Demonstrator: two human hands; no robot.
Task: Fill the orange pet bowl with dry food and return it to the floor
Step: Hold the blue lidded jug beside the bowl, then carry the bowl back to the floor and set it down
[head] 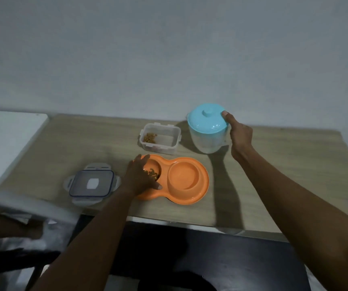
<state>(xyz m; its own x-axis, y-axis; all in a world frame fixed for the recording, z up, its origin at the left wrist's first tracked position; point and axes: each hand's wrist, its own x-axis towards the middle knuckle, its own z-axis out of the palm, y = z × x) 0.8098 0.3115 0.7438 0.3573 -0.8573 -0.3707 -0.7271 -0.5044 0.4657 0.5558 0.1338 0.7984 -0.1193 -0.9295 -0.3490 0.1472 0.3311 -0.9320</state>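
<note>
An orange double pet bowl [189, 181] lies on the wooden table, near its front edge. Its left well holds brown dry food [153, 172]; its right well looks empty. My left hand [141, 177] rests on the bowl's left end, fingers over the rim and thumb on the front lip. Behind the bowl stands a clear square food container [160, 140] with a little kibble in one corner. My right hand [239, 134] grips the handle side of a white jug with a blue lid [207, 129] at the back right.
The container's clear lid [92, 182] lies flat at the left of the bowl. A white surface [7, 139] adjoins the table [284, 175] on the left. Dark floor and blurred dark shapes lie below the table's front edge. A plain wall stands behind.
</note>
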